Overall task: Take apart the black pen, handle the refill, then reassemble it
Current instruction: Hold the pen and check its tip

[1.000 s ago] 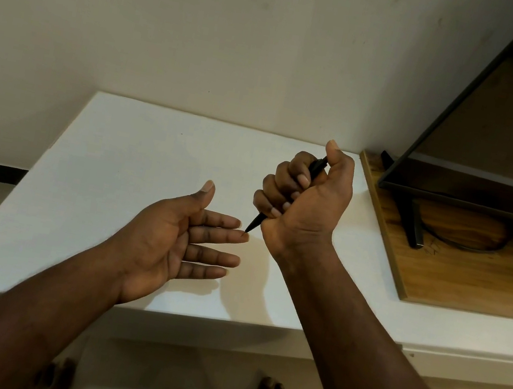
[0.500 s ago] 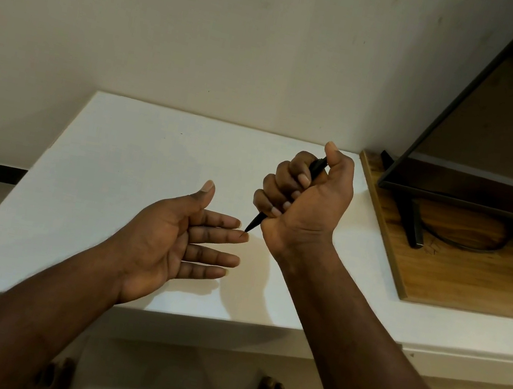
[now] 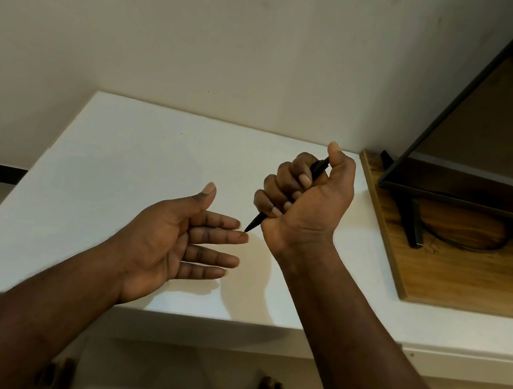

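My right hand [image 3: 310, 200] is clenched in a fist around the black pen [image 3: 255, 223], thumb over its top end. Most of the barrel is hidden in the fist; the pointed tip sticks out below and touches the fingertip of my left hand [image 3: 181, 243]. That hand is held palm up with fingers spread and holds nothing. Both hands hover above the white table [image 3: 116, 163].
A dark flat screen [image 3: 504, 142] on a stand rests on a wooden board [image 3: 459, 278] at the right, with a black cable and a small yellow scrap. A pale wall runs behind the table. My bare feet stand on the floor below its front edge.
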`<act>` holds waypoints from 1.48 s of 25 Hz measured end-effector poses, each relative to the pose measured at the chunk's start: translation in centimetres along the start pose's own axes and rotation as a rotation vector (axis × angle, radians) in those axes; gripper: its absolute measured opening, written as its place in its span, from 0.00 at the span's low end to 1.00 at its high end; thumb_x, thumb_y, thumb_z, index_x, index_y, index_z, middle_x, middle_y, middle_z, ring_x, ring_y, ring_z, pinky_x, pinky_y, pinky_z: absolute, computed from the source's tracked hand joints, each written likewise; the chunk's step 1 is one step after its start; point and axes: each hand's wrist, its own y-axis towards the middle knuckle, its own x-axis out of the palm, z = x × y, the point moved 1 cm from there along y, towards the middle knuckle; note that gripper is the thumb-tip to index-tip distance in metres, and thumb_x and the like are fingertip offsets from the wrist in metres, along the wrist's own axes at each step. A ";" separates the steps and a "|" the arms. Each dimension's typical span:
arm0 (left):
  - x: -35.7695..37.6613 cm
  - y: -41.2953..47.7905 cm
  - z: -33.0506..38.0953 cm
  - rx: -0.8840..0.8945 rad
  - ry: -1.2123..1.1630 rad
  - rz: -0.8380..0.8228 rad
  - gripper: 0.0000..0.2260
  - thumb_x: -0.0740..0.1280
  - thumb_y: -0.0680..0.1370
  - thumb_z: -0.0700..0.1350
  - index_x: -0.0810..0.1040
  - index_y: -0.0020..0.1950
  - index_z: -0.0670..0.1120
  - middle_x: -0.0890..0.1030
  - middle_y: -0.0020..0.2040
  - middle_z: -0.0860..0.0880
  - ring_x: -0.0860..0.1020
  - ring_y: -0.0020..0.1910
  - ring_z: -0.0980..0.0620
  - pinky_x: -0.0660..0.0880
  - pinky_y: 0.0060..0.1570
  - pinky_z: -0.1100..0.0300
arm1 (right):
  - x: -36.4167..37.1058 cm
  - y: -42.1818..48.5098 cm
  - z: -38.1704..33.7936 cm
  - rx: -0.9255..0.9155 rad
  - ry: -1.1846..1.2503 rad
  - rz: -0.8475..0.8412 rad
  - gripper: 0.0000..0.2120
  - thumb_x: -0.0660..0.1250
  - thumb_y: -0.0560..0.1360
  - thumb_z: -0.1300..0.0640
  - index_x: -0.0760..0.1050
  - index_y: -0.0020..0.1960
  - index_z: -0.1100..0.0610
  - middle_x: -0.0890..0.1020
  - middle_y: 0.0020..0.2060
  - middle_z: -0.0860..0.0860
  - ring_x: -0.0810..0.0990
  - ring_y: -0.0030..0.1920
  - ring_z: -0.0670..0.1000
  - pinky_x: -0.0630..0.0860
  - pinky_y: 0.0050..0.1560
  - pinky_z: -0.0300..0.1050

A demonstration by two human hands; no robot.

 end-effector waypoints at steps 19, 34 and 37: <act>-0.1 0.3 -1.0 0.075 0.235 0.111 0.11 0.68 0.80 0.53 0.89 0.50 0.51 0.89 0.53 0.47 0.88 0.48 0.44 0.84 0.44 0.54 | -0.2 0.1 -0.1 0.069 0.078 0.002 0.24 0.56 0.80 0.42 0.58 0.32 0.54 0.56 0.25 0.48 0.51 0.24 0.47 0.50 0.27 0.41; 0.0 0.2 -0.8 0.081 0.230 0.092 0.10 0.69 0.80 0.52 0.89 0.50 0.51 0.89 0.52 0.47 0.88 0.48 0.45 0.84 0.44 0.56 | -0.1 0.2 -0.1 0.051 0.068 0.006 0.24 0.56 0.81 0.42 0.58 0.32 0.54 0.54 0.26 0.48 0.51 0.24 0.47 0.50 0.27 0.40; 0.0 0.2 -0.8 0.084 0.233 0.091 0.09 0.69 0.80 0.52 0.89 0.50 0.51 0.89 0.52 0.48 0.88 0.48 0.45 0.84 0.44 0.55 | -0.2 0.2 0.0 0.045 0.059 0.014 0.24 0.55 0.81 0.42 0.57 0.32 0.54 0.54 0.26 0.49 0.50 0.25 0.48 0.49 0.28 0.41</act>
